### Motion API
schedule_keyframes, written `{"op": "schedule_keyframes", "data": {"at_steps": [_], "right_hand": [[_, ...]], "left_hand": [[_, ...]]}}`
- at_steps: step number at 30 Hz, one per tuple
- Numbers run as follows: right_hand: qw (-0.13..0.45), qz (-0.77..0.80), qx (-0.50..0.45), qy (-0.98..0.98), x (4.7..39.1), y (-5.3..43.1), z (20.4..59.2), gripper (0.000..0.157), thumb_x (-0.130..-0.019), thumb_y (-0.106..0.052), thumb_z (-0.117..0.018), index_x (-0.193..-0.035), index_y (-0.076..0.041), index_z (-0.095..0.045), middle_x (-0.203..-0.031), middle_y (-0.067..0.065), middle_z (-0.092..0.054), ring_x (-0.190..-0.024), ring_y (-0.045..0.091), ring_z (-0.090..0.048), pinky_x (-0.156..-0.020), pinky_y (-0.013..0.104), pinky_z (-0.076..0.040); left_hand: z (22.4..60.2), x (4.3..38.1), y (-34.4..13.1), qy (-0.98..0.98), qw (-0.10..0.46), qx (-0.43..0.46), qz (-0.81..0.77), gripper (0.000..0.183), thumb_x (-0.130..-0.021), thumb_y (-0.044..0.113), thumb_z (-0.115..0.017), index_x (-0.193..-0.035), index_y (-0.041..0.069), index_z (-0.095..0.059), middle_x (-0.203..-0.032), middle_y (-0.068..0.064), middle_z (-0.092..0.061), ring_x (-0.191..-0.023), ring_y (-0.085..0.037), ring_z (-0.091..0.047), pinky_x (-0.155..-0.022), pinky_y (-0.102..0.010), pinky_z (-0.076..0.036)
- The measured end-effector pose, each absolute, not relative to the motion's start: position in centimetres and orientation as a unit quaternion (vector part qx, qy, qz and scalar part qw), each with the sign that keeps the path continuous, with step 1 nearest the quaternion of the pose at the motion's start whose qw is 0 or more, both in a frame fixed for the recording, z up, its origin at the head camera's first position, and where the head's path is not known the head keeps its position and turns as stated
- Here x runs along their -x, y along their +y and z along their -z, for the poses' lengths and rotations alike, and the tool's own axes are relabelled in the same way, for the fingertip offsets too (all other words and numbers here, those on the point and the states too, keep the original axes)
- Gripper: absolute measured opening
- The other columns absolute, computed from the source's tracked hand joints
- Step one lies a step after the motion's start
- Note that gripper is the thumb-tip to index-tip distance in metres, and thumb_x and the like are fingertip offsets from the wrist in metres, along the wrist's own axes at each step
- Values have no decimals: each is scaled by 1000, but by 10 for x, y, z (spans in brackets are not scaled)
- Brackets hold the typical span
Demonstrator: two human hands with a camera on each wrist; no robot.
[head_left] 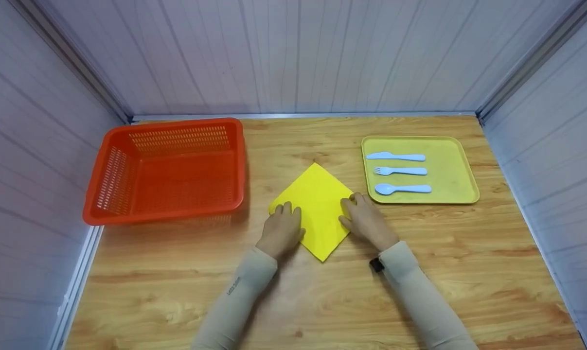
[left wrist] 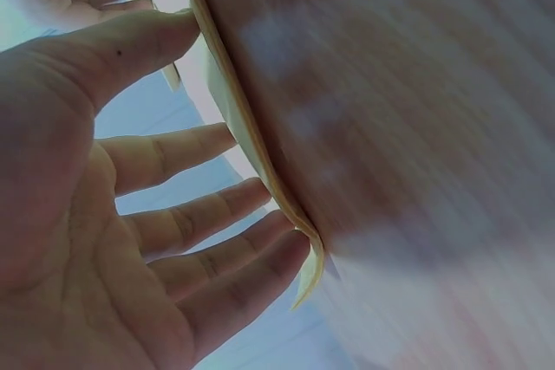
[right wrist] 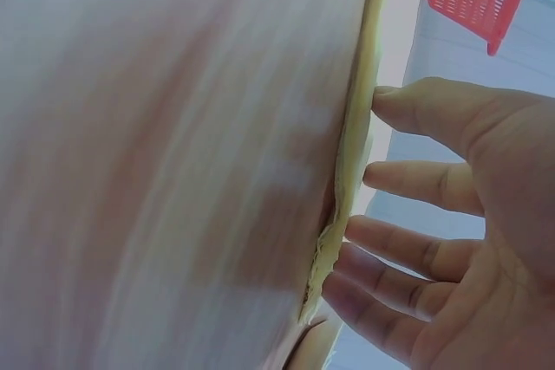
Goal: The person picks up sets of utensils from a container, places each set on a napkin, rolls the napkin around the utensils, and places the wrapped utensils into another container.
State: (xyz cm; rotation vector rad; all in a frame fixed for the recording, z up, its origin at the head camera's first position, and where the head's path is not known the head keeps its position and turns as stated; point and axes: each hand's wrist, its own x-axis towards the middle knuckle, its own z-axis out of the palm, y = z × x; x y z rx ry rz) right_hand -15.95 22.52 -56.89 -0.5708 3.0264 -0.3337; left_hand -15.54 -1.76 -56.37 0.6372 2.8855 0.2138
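Note:
A yellow cloth point(head_left: 321, 209), apparently folded in layers, lies on the wooden table in a diamond shape, one corner pointing at the person. My left hand point(head_left: 281, 231) rests on its left corner; in the left wrist view the fingers point(left wrist: 195, 223) are spread and fairly straight, their tips touching the cloth's edge point(left wrist: 251, 140). On the right corner rests my right hand point(head_left: 367, 221). Seen from the right wrist, its fingers point(right wrist: 416, 244) are also spread, with the tips on the yellow layers point(right wrist: 354, 145). Neither hand curls round the cloth.
An orange-red plastic basket point(head_left: 237, 170) stands at the left. To the right of the cloth is a yellow tray point(head_left: 449, 170) bearing a light blue knife point(head_left: 398, 156), fork point(head_left: 402, 171) and spoon point(head_left: 405, 188). Panelled walls point(head_left: 298, 58) enclose the table point(head_left: 176, 291) behind and at both sides.

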Motion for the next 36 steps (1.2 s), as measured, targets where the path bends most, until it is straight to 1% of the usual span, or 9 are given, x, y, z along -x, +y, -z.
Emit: {"op": "schedule_keyframes", "data": {"at_steps": [5,8,13,17,21,26,30,33,36], "right_hand": [[-29,110,202,973,159,229,567,36,-97,-23,-67,-123,1,-62,-119,23,-57,-106,38,-56,-88,47,-51],[-95,110,230,962,160,234,566,30,-94,-18,-70,-118,0,-66,-111,20,-61,-98,36,-60,-80,44,-54],[-196,129,258,937,167,254,563,19,-87,-4,-76,-104,1,-69,-96,17,-63,-83,34,-60,-71,42,-54],[-230,138,243,932,173,282,561,19,-83,2,-77,-99,2,-69,-90,16,-63,-79,35,-60,-67,44,-53],[-248,132,222,934,180,314,561,19,-81,5,-77,-97,2,-68,-88,17,-62,-77,37,-60,-63,46,-53],[-232,119,200,944,188,344,566,22,-80,8,-77,-100,5,-68,-92,20,-61,-81,39,-59,-64,47,-53],[-167,99,164,967,190,356,565,19,-85,2,-75,-103,4,-70,-96,21,-63,-87,39,-59,-68,48,-53],[-105,84,128,983,191,360,563,14,-90,-4,-72,-104,1,-72,-100,20,-65,-93,39,-59,-72,49,-53],[-72,80,106,988,192,362,562,12,-94,-9,-70,-104,-3,-74,-102,18,-67,-95,39,-59,-75,50,-53]], "left_hand": [[561,154,-15,967,50,-242,-61,44,-95,31,-67,-124,-1,-60,-122,-21,-56,-110,-36,-55,-76,-44,-56],[559,154,-11,962,16,-267,-58,44,-95,30,-66,-125,-2,-60,-125,-22,-57,-114,-38,-56,-79,-46,-57],[553,160,9,943,-29,-329,-31,41,-96,30,-64,-123,-1,-61,-121,-18,-61,-111,-32,-58,-81,-41,-57],[546,168,40,926,-31,-376,-9,42,-98,33,-62,-126,2,-61,-126,-15,-60,-115,-29,-57,-82,-37,-56],[544,176,74,918,-3,-397,-17,48,-99,35,-59,-136,5,-57,-138,-15,-54,-124,-28,-53,-86,-37,-55],[550,183,108,908,18,-418,-18,49,-103,34,-49,-143,5,-51,-144,-17,-48,-131,-29,-48,-92,-36,-53],[558,188,125,905,24,-425,-3,51,-104,35,-47,-148,9,-47,-149,-17,-44,-137,-30,-43,-98,-36,-49],[563,193,132,907,37,-419,3,51,-104,35,-47,-151,13,-45,-154,-16,-39,-141,-29,-37,-101,-38,-47],[566,196,135,908,49,-417,6,50,-105,33,-45,-152,16,-43,-156,-13,-36,-143,-28,-34,-103,-40,-45]]}}
